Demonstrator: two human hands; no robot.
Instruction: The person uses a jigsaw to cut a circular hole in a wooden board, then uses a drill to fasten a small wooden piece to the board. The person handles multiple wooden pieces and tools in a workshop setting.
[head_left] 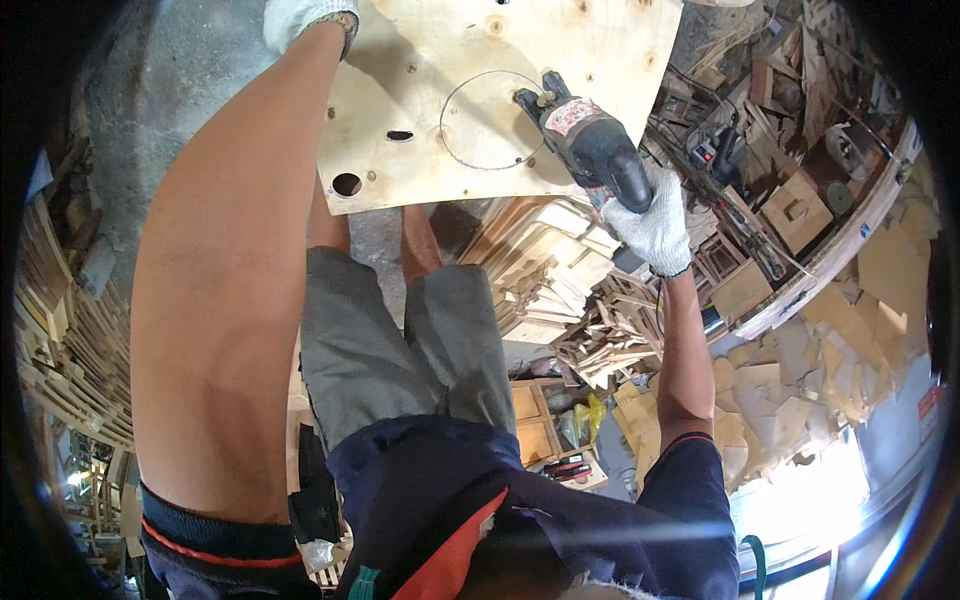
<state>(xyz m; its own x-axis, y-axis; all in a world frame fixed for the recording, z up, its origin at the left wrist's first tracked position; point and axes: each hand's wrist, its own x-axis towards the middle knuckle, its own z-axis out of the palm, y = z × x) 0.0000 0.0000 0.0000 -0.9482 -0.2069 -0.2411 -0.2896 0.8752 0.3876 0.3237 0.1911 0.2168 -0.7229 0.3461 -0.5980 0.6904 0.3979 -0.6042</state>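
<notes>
A pale plywood sheet (385,90) spans the upper middle, with a dark round outline (441,125) on it; whether the line is drawn or cut I cannot tell. My right hand (655,220), in a white knit glove, is wrapped round the rear of a black jigsaw (605,150). The jigsaw's front end sits over the right part of the outline, and its blade is hidden from view. At the sheet's upper left edge is my left hand (305,22), also gloved; its fingers are not clearly visible.
Two dark holes, one oval (400,135) and one round (347,185), pierce the sheet. Stacked wood offcuts (550,270) lie below it. Scraps and tools crowd a bench (790,215) at right. Long wooden strips (75,350) are piled at left.
</notes>
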